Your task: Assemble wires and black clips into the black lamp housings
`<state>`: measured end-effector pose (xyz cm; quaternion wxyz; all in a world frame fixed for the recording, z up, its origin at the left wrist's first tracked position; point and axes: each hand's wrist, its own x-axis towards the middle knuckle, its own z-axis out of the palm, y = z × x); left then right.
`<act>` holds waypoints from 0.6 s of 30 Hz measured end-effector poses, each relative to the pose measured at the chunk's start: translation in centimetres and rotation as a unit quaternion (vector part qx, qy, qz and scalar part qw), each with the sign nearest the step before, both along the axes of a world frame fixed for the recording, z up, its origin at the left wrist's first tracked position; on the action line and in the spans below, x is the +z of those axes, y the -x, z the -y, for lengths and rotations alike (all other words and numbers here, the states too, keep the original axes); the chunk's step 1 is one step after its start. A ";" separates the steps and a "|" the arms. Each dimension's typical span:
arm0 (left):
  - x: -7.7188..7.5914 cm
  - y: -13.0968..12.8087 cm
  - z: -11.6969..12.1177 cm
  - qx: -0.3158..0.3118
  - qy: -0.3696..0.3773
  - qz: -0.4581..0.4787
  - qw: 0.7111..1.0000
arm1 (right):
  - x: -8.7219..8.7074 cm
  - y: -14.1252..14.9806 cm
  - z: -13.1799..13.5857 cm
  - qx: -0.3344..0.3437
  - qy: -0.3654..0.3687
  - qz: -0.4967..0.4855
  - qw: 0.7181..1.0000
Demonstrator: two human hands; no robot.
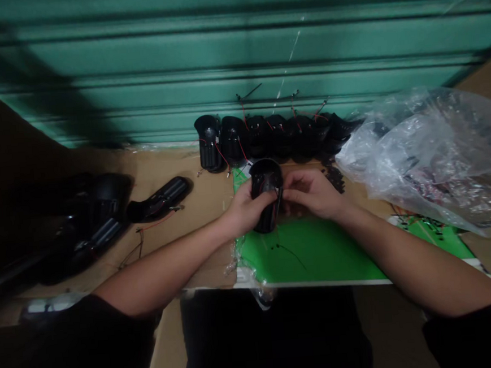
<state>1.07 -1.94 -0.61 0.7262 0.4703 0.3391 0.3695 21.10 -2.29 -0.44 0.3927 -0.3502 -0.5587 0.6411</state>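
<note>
Over the green mat (319, 255), my left hand (247, 207) is wrapped round a black plastic housing (265, 174), its thumb laid across the front. The housing stands nearly upright, with its wide curved end at the top. At its right edge, my right hand (309, 193) has thumb and forefinger pinched together. Whatever those fingertips hold is too small and dark to make out; a thin wire may run there. Just behind, a row of similar black housings (210, 144) stands with thin red and black wires sticking out.
One black housing with wires (161, 199) lies on the cardboard to the left, beside a dark pile of more housings (99, 224). A clear plastic bag (434, 158) fills the right side, near loose wires (427, 226). A green ridged wall (235, 54) closes off the back.
</note>
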 end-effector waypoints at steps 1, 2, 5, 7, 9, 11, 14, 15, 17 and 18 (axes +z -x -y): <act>0.1 0.0 0.1 -0.005 0.001 0.001 1.000 | 0.1 0.0 0.1 0.002 -0.001 0.000 1.000; 0.2 0.0 0.2 -0.011 0.005 0.003 1.000 | 0.1 0.1 0.1 0.002 -0.002 0.002 1.000; 0.4 -0.1 0.6 -0.032 0.016 0.006 0.999 | 0.1 0.2 0.4 0.001 -0.003 0.009 1.000; 0.5 -0.1 0.7 -0.038 0.011 0.011 0.999 | 0.1 0.1 0.6 0.004 0.000 0.008 1.000; 0.5 -0.1 0.7 -0.038 0.000 0.020 0.999 | 0.1 0.1 0.8 0.004 0.006 0.006 1.000; 0.5 -0.1 0.8 -0.036 -0.002 0.023 0.999 | 0.1 0.1 0.9 0.000 0.008 0.007 1.000; 0.6 0.0 0.8 -0.042 0.007 0.015 0.999 | 0.3 0.2 1.1 0.004 0.001 0.001 1.000; 0.6 0.0 0.9 -0.044 0.009 0.014 0.999 | 0.3 0.2 1.1 0.004 -0.003 -0.002 1.000; 0.7 0.0 0.9 -0.050 0.007 0.018 0.999 | 0.4 0.3 1.2 0.002 -0.008 -0.002 1.000; 0.7 0.0 1.0 -0.051 0.004 0.021 0.998 | 0.4 0.3 1.2 0.000 -0.007 0.000 1.000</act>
